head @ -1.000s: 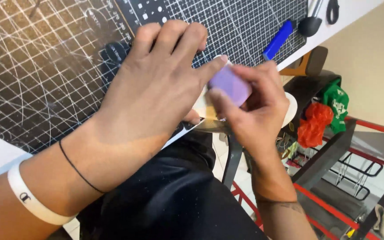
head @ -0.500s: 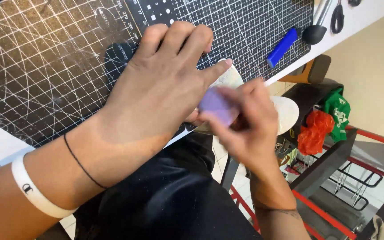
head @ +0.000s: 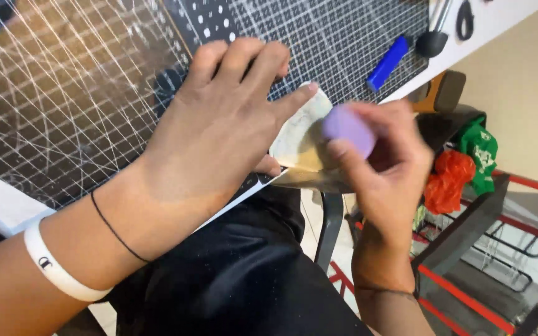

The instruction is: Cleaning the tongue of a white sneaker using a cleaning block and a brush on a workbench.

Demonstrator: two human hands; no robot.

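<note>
Looking down from the head camera, the left hand (head: 219, 130) lies flat, fingers spread, on a pale flat piece (head: 297, 134) at the near edge of the black cutting mat (head: 63, 93). Its index finger points along the top edge of the piece, and the thumb is below, near the mat's edge. The piece is only partly on the mat — its right part sticks out over the table edge, and its shape is partly hidden by both hands.

The right hand (head: 387, 168) is closed around a small purple block (head: 349, 129), thumb on the near side and fingers over the far side. The block touches the pale piece at its right part, just beside the left index fingertip. The two hands are close but not touching.

Farther back on the mat lie a blue tool (head: 388, 62) and a black round-headed tool (head: 432, 42). Below the table, red and green bags (head: 462, 165) are visible.
</note>
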